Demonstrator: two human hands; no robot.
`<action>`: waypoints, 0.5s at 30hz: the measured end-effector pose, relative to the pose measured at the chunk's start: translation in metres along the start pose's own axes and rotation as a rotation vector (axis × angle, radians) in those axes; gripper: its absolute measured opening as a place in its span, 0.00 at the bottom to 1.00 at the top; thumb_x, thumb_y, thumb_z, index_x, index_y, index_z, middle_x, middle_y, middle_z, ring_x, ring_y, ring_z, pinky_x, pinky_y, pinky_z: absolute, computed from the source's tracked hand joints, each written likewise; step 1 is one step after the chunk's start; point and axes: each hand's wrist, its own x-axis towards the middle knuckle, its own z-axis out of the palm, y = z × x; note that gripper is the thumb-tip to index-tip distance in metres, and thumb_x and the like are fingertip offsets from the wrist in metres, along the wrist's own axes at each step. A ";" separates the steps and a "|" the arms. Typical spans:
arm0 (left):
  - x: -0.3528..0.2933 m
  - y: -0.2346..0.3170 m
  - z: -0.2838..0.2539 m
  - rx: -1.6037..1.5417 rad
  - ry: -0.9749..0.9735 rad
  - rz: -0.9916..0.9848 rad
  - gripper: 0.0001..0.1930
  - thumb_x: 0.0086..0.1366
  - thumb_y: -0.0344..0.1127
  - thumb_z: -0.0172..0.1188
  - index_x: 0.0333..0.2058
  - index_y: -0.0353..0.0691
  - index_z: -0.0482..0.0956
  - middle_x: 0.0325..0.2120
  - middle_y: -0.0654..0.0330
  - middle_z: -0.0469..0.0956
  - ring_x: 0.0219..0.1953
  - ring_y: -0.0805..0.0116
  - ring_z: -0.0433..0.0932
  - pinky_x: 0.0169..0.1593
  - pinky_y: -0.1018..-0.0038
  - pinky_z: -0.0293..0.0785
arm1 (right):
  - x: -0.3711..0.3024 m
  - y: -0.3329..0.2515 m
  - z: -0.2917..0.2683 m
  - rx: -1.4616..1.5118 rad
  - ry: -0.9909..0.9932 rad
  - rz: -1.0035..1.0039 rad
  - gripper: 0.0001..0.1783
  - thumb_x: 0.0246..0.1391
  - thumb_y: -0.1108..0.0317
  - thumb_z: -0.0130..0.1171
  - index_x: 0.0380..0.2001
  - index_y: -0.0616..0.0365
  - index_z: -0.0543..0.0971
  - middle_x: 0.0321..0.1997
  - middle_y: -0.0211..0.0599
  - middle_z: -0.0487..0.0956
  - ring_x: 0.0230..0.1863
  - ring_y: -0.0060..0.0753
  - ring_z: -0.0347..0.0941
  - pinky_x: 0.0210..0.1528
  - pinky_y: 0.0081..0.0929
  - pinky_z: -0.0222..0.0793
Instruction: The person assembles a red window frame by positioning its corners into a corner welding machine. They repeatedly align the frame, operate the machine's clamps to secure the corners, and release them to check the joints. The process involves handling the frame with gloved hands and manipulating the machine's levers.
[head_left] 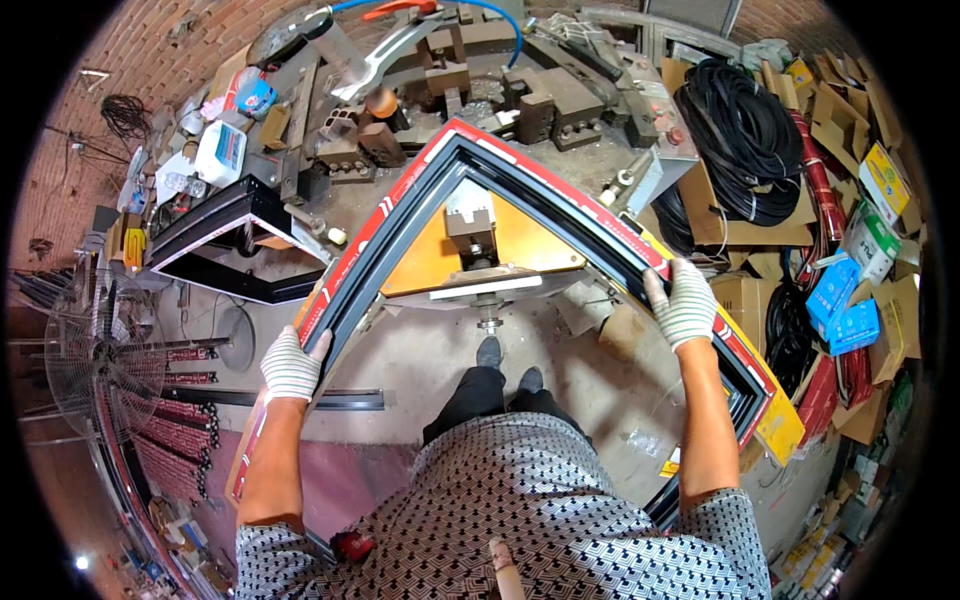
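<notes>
The left hand point(292, 366), in a striped glove, grips the left side of the frame point(372, 252), its thumb toward the inner edge. The right hand point(686, 306), gloved alike, grips the frame's upper right side. The frame lies across the centre of the picture, one corner pointing to the top, around a metal block point(471, 228) and a yellow plate point(540, 243). Whether that corner touches the block cannot be confirmed.

Progress, as judged: the frame's sides are assembled far enough to be handled as one piece, and they meet at the top and right corners. The frame appears placed at the machine point(568, 103), upper centre; whether the top corner is pressed or only positioned is not established. Red film remains on the visible outer faces, so any stripping is outstanding. A second frame point(205, 228), dark with a pale edge, lies at the left, untouched by either hand; its state of completion is undetermined.

Limits of view: the shirt point(500, 500) and forearms cover the frame's near portion, so the closing of its lowest corner cannot be verified. The undersides of the grips are hidden. Seams are too small to assess. Stock along the curved rim is distorted and partly cut off.
</notes>
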 end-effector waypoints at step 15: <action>0.006 0.010 -0.007 -0.098 -0.119 0.007 0.29 0.59 0.59 0.72 0.41 0.34 0.82 0.33 0.42 0.84 0.36 0.39 0.83 0.43 0.54 0.80 | 0.002 0.003 0.008 0.003 0.080 0.056 0.24 0.64 0.51 0.65 0.44 0.66 0.81 0.37 0.54 0.81 0.40 0.56 0.78 0.47 0.47 0.74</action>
